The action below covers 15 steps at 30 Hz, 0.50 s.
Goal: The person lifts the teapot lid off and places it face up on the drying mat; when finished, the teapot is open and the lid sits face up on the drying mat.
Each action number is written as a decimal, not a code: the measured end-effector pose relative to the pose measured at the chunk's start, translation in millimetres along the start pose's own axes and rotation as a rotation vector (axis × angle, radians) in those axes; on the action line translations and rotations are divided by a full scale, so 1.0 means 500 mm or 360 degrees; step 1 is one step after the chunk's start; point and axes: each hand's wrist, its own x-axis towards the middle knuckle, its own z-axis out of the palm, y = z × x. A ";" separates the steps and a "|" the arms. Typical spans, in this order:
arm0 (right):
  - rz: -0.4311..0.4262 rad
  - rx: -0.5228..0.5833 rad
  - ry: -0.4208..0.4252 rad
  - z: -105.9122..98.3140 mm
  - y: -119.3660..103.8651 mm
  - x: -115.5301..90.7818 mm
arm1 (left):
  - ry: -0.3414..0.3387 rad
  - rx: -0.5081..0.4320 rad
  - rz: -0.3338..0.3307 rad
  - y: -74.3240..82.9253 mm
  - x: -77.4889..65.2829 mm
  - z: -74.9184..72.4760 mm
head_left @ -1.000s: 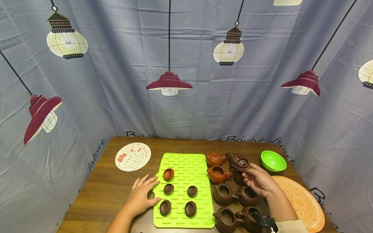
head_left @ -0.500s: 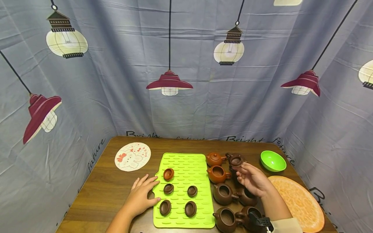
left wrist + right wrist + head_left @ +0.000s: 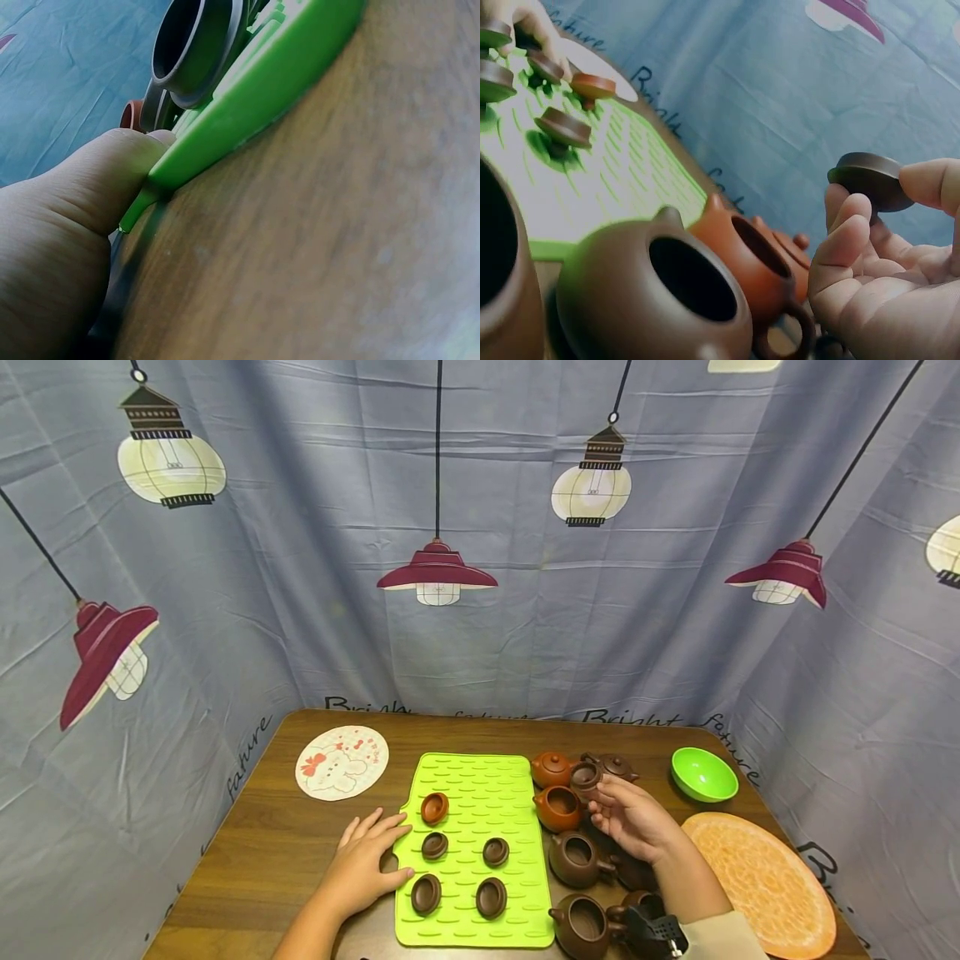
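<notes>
My right hand pinches a dark brown teapot lid between thumb and fingers, its hollow side up, as the right wrist view also shows. It hangs over the back of the teapot group, overlapping an open reddish clay teapot in the head view. Behind it are a lidded reddish teapot and a lidded dark teapot. My left hand rests with spread fingers on the left edge of a lime-green mat. Upturned on that mat lie a reddish lid and several dark lids.
Open dark teapots stand close together along the mat's right side, some partly hidden under my right arm. A green bowl and an orange-slice placemat are at the right. A round bear-print mat lies back left.
My right hand has carried the dark lid leftward, from over the dark teapots toward the reddish ones. The lidded dark teapot behind now shows more. My left hand stays put.
</notes>
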 end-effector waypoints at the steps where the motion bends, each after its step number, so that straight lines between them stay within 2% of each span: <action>1: 0.0000 -0.0007 -0.0015 0.004 0.000 0.004 | 0.0000 -0.0003 -0.0001 0.000 0.000 0.000; 15: 0.0076 -0.0053 0.0011 0.086 0.019 0.062 | -0.0001 0.0001 0.0000 0.001 -0.001 0.000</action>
